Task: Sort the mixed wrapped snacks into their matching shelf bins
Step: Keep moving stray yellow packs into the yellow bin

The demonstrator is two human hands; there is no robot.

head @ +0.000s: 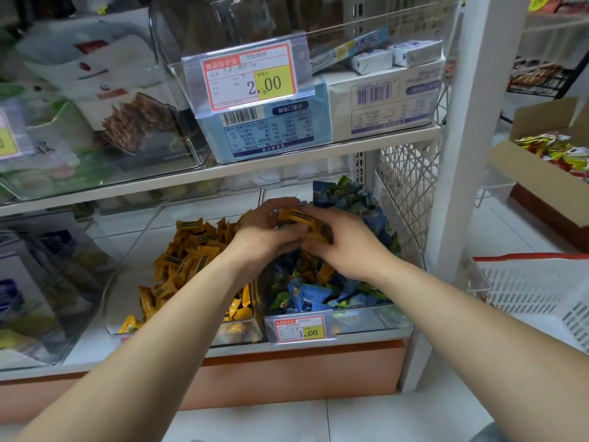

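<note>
**snackhoarder:** so what's actually being sorted here?

**aisle9:** a small orange wrapped snack with dark lettering (298,215). Shiny wrapper, crimped ends. It's held up between both hands, right above the right-hand bin on the lower shelf.

**snackhoarder:** which hand has it?

**aisle9:** both tbh. The left hand (264,232) has its fingers curled over the snack's left end. The right hand (344,247) pinches the other end with thumb and fingers. There's more orange wrapper showing under the right palm, can't tell how many pieces.

**snackhoarder:** and the bins?

**aisle9:** two side by side. The left clear plastic bin (122,295) has a heap of matching orange wrapped snacks (191,250), piled mostly at the middle and back. The right clear plastic bin (366,320) holds blue and green wrapped snacks (302,291), with a few orange strays (325,271) mixed in near the middle. A red-and-yellow price tag reading 1.00 (301,328) sits on its front.

**snackhoarder:** anything else around?

**aisle9:** the upper shelf has another clear bin (414,33) with pale blue printed boxes (287,129) inside and a bigger price tag reading 2.00 (250,79) on the front. Off to the right there's a brown cardboard box (522,173) of red and yellow packets (554,151). Nearer the camera on that side is a white slotted plastic basket with a red rim (526,282).
</note>
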